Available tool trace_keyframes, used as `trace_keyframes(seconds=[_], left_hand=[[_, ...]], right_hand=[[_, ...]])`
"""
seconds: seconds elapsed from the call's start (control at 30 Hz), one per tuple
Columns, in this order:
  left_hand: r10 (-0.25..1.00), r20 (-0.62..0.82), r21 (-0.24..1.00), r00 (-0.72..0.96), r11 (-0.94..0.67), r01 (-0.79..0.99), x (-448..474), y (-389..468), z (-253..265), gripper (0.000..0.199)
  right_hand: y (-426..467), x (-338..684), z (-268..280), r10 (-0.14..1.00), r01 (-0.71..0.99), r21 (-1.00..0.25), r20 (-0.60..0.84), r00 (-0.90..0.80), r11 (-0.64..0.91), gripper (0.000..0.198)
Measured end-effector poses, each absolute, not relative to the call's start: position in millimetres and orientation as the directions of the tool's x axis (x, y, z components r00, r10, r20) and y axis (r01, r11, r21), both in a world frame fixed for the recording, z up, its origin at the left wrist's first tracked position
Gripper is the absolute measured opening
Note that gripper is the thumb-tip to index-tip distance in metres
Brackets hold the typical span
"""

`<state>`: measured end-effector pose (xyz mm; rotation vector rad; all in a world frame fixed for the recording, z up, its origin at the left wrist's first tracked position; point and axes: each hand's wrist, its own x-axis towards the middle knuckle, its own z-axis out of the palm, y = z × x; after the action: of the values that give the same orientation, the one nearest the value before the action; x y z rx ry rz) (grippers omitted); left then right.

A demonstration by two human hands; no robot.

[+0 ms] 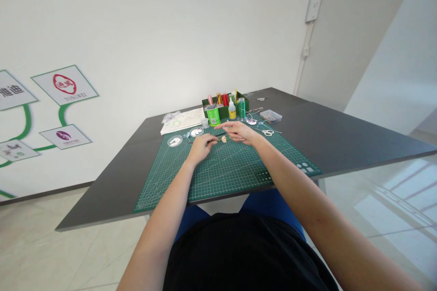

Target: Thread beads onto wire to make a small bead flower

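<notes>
Over the green cutting mat (218,168), my left hand (200,148) is closed in a pinch. A thin stem or wire comes out of its fingertips, with a small peach-coloured, petal-like piece (224,139) at the end. My right hand (240,132) is just right of that piece, index finger stretched out to the left and the other fingers loosely bent. I see nothing clearly held in it, though thread too fine to show is possible. Two round clear dishes with white pieces, a near dish (175,141) and a farther dish (196,132), lie beyond my left hand.
Behind my hands stand a bright green can (213,116), a glue bottle (232,110), a green thread spool (242,107) and a green box (223,111) of spools. White-handled scissors (268,132) and a clear case (271,116) lie right; a white textured pad (182,120) lies left.
</notes>
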<state>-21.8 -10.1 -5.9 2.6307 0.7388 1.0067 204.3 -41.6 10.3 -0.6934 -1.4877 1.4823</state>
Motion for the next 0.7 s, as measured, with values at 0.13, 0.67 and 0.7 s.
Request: trace_keyframes(seconds=[0.13,0.67,0.7], left_hand=[[0.538,0.55,0.459,0.639,-0.834,0.307,-20.8,-10.8,-5.3,0.012],[0.77,0.505,0.833,0.39,-0.553,0.014,-23.5,-1.5,-5.1,0.026],[0.774,0.508,0.835,0.378,-0.55,0.003,-23.9,-1.1,-5.1,0.026]], right_hand=[[-38.2,208.1,7.8,0.911,-0.154,-0.986,0.12,-0.395,0.064,0.038],[-37.7,192.1,-1.0,0.916,-0.104,-0.993,-0.011,-0.402,-0.058,0.026],[-38.1,192.1,-0.7,0.91,-0.103,-0.993,-0.005,-0.415,-0.052,0.028]])
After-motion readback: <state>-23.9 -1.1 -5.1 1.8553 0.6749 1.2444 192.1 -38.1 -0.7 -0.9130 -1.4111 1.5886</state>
